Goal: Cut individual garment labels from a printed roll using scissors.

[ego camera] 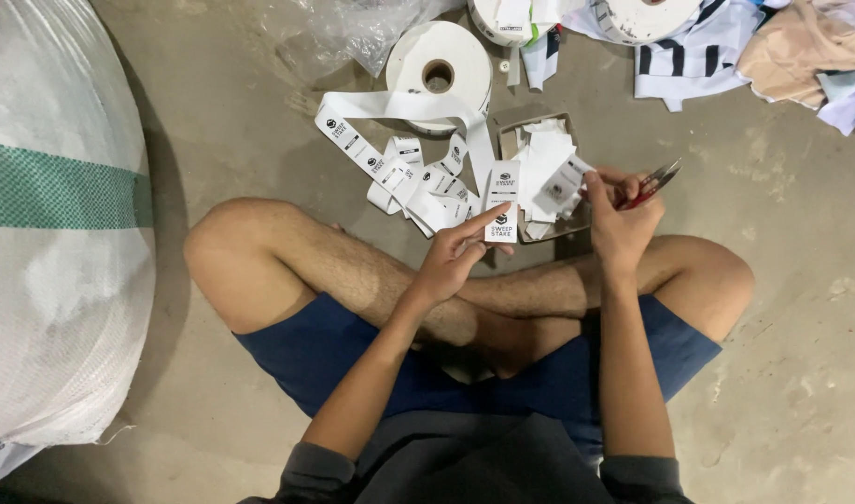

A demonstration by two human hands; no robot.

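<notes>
Crossed legs (371, 280) sit nearest on the floor (782, 373). Left hand (455, 257) pinches the label strip (502, 201) taut; right hand (623, 219) grips snips (656, 182) and a cut label (563, 182) over the box (516, 140). Best to cut squarely between prints.

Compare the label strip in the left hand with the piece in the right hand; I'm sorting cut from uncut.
The label strip in the left hand is long and runs unbroken back to the roll; the cut label in the right hand is one short, separate piece. The strip hangs upright; the cut label is tilted, held alongside red-handled scissors. Both are white with dark print.
</notes>
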